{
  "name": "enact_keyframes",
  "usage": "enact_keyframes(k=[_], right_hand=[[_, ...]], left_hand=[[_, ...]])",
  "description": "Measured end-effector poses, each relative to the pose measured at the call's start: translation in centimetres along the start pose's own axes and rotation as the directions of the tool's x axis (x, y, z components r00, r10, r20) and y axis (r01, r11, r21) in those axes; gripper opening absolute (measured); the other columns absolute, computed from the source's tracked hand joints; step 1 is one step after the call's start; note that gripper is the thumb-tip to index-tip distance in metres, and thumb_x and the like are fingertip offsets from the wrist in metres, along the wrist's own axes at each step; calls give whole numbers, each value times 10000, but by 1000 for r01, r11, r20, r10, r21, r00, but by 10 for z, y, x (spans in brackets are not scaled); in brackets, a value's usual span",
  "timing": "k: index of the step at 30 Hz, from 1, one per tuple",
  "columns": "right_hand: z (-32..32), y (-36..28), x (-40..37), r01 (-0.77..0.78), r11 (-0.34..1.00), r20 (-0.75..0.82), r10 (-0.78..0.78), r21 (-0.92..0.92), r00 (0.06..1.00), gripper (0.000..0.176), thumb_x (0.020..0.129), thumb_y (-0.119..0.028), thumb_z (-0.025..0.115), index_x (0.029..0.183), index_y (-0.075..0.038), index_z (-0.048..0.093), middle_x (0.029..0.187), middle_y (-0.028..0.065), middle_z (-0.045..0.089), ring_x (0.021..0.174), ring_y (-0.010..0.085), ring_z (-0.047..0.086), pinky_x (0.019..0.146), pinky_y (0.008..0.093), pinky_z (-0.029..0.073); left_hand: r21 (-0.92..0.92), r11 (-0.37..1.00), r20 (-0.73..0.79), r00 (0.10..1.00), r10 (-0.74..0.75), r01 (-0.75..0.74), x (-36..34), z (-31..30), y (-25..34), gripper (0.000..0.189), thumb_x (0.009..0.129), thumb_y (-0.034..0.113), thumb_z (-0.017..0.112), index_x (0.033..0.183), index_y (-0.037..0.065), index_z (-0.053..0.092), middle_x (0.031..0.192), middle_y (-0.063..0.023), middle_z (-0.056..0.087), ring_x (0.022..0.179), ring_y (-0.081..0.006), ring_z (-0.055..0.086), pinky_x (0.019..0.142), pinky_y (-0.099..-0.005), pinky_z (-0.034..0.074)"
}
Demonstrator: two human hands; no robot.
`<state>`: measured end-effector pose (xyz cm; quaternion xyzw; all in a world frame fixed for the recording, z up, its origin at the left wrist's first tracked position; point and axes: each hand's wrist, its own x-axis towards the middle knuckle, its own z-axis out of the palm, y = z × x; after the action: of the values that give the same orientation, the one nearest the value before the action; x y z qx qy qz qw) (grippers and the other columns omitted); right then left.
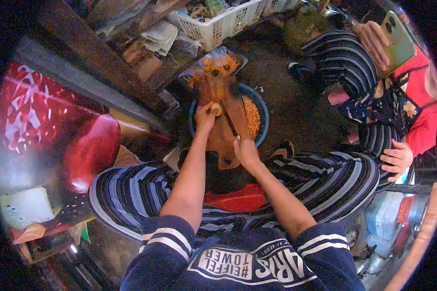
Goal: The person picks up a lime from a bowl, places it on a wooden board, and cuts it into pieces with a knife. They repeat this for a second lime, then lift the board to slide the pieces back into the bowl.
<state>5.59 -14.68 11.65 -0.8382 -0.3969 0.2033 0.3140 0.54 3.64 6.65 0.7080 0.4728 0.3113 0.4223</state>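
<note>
A long wooden board (221, 140) lies across a blue basin (264, 111) that holds many small orange pieces (250, 116). On the board, my left hand (206, 116) has its fingers closed round a small yellowish piece (217, 108). My right hand (246, 153) is closed on the handle of a knife (229, 120), whose dark blade points up and left towards the yellowish piece. Beyond the board's far end, a tray (242, 61) holds orange pieces (228, 64) in what looks like clear plastic.
A white plastic basket (206, 30) with assorted items stands at the top. On the right sits another person (420, 111) with a phone (396, 46) in one hand, the other hand on a knee. Red glossy material (90, 150) is at the left.
</note>
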Motion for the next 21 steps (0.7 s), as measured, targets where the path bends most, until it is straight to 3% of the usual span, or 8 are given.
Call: enact_keyframes(k=[2, 3, 5, 8, 18, 21], right_hand=[[4, -3, 6, 201, 980, -265, -191, 11, 945, 278, 815, -208, 494, 883, 61, 501, 693, 270, 556, 678, 433, 549, 566, 472, 434], [2, -8, 6, 202, 979, -264, -191, 12, 945, 278, 815, -208, 494, 883, 61, 501, 693, 270, 556, 678, 433, 549, 566, 472, 434], [-5, -17, 6, 7, 999, -71, -9, -36, 997, 289, 820, -216, 491, 887, 65, 500, 711, 280, 554, 697, 437, 547, 581, 475, 434], [-12, -27, 9, 15, 1000, -20, -15, 24, 1000, 305, 823, -224, 489, 890, 73, 506, 722, 286, 555, 709, 437, 548, 599, 476, 439], [-6, -33, 8, 5, 1000, -21, -5, -6, 1000, 314, 829, -226, 484, 844, 83, 532, 714, 288, 558, 719, 441, 551, 617, 481, 446], [-6, -38, 5, 52, 997, -90, -57, -50, 994, 379, 861, -263, 423, 730, 50, 592, 700, 254, 579, 652, 407, 568, 587, 478, 456]], left_hand=[[-136, 990, 72, 997, -36, 46, 3, 1, -4, 349, 652, 170, 706, 986, 106, 629, 901, -89, 495, 781, -199, 525, 687, -290, 440], [-135, 990, 71, 997, -37, 46, 3, 1, -5, 349, 652, 170, 706, 986, 106, 629, 901, -89, 495, 781, -199, 525, 687, -290, 440], [-14, 1000, -22, 1000, 20, -20, 2, 3, -7, 306, 651, 104, 695, 949, 95, 628, 891, -77, 500, 700, -162, 518, 640, -272, 444], [-101, 992, -125, 990, 63, -76, -6, -1, 8, 271, 643, 33, 683, 900, 87, 618, 844, -61, 516, 646, -136, 497, 630, -258, 439], [-349, 937, -100, 993, -58, 20, -9, 4, 2, 219, 619, 2, 696, 809, 25, 590, 829, -34, 529, 656, -106, 495, 614, -233, 420], [-398, 917, -116, 992, -55, 4, -4, 10, -12, 208, 614, 19, 704, 789, 23, 592, 818, -41, 536, 652, -117, 511, 608, -240, 425]])
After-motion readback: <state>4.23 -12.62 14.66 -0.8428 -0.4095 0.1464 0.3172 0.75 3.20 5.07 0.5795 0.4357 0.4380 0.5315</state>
